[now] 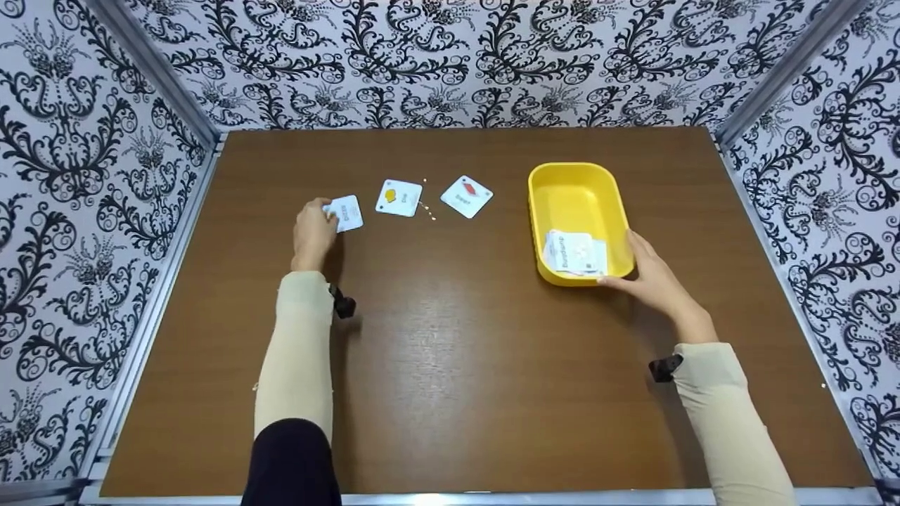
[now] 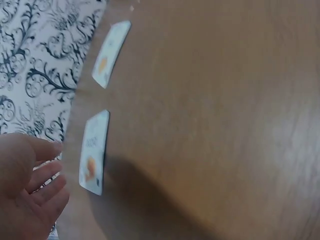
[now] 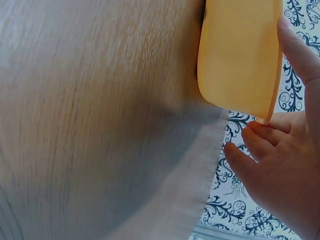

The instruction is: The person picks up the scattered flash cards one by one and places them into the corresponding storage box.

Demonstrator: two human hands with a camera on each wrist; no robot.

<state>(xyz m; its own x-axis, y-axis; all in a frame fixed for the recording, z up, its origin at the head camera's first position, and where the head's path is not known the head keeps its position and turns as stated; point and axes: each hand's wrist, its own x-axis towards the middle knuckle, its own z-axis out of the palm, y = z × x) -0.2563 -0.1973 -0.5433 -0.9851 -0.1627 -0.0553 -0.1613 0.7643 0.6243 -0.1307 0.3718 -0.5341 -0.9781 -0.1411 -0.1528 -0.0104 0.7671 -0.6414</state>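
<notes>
In the head view, my left hand (image 1: 313,233) is at the left edge of a white picture card (image 1: 346,213) lying on the table. The left wrist view shows that hand (image 2: 32,182) with loosely bent fingers beside the card (image 2: 94,152), which has an orange picture. My right hand (image 1: 652,280) holds the near right corner of a yellow plastic tray (image 1: 575,191), thumb and fingers at its rim. Inside the tray lies a loose pile of white cards (image 1: 576,253). From the right wrist, the tray's side (image 3: 240,55) shows, but its contents are hidden.
Two more picture cards lie along the far part of the table: one with a yellow picture (image 1: 399,197) and one with a red picture (image 1: 467,196). Small pale specks (image 1: 427,210) lie between them. Patterned walls (image 1: 450,63) enclose the brown table (image 1: 436,393).
</notes>
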